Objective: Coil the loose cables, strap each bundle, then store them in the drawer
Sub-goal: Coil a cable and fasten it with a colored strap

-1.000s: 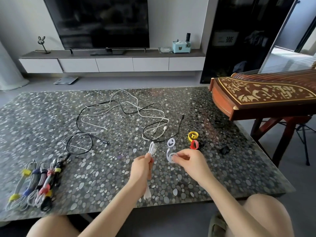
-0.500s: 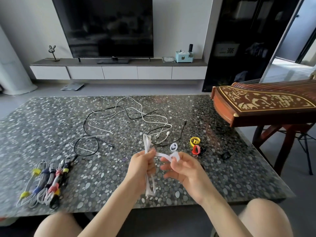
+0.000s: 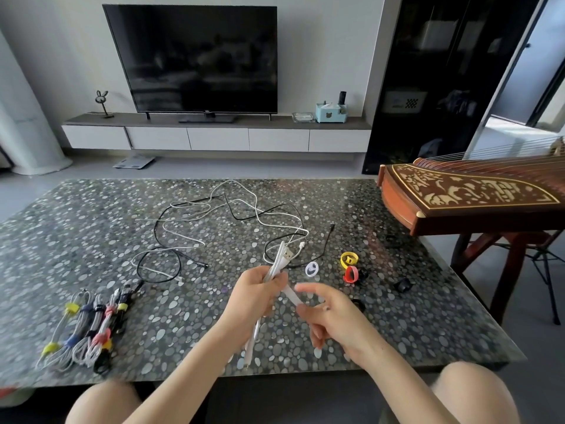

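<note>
The left hand is clamped around a folded white cable, held above the near middle of the table. The cable's looped end and a plug stick up past the fist toward the far side, and its other end hangs down toward the near edge. A white strap comes out of the fist on the right and reaches toward the right hand. That hand is just right of the left one, with its index finger stretched left and the other fingers loosely bent. The strap's end lies between the index finger and thumb. Blur hides whether they pinch it.

Farther back, at the middle of the table, the loose cables, black and white, lie tangled. At the near left, a row of strapped bundles lies side by side. Right of the hands sit spare straps: a white loop, a yellow one, a red one and a black one.

A zither stands at the table's right. A TV sits on a cabinet with drawer fronts at the far wall.
</note>
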{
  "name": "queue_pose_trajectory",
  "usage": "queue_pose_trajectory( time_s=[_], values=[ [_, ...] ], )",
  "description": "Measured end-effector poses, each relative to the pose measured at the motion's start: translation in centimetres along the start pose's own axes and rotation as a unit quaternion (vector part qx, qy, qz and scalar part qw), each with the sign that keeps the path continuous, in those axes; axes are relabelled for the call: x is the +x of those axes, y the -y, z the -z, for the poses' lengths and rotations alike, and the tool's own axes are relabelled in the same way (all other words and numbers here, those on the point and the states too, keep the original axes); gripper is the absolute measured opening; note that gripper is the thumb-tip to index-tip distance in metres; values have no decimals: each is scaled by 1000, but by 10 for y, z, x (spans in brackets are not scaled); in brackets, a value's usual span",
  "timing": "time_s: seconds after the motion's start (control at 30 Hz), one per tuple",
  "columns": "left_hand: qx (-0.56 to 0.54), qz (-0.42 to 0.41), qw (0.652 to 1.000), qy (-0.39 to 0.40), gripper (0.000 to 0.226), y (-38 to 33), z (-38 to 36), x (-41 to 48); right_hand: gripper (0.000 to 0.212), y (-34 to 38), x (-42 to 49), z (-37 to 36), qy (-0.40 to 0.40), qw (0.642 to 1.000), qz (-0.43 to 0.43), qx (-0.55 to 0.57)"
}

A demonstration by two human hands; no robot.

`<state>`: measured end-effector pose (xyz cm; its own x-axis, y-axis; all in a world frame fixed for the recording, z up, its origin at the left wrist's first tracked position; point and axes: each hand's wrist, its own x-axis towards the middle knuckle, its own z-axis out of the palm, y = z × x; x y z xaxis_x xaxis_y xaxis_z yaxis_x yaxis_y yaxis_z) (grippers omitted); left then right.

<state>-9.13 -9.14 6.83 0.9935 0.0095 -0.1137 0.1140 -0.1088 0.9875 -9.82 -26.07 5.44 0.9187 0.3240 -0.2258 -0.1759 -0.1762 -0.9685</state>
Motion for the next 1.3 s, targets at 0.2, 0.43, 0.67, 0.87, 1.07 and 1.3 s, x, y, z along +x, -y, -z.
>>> queue_pose_trajectory(
  time_s=[0.2, 0.43, 0.67, 0.87, 1.07, 1.3],
  values=[
    [117, -91, 989, 1, 46, -6, 7, 0, 13, 2, 3, 3, -75, 996, 12, 55],
    [10, -65, 996, 53, 60, -16, -8, -10, 15, 18, 21, 0, -176, 972, -91, 125],
    [-61, 14, 998, 24, 31, -14, -16, -5, 23, 24, 10, -13, -84, 982, 41, 162],
    [-95, -49, 993, -49, 41, -11, -15, 0, 16, 24, 5, -21, -70, 973, 43, 218],
    [-34, -89, 989, -117, 20, -11, -2, 8, 16, 19, -12, -9, -136, 983, 126, -1],
    [150, -134, 975, -96, 19, -14, 3, 14, 11, 25, -35, 10, -166, 902, 306, -254]
  ],
)
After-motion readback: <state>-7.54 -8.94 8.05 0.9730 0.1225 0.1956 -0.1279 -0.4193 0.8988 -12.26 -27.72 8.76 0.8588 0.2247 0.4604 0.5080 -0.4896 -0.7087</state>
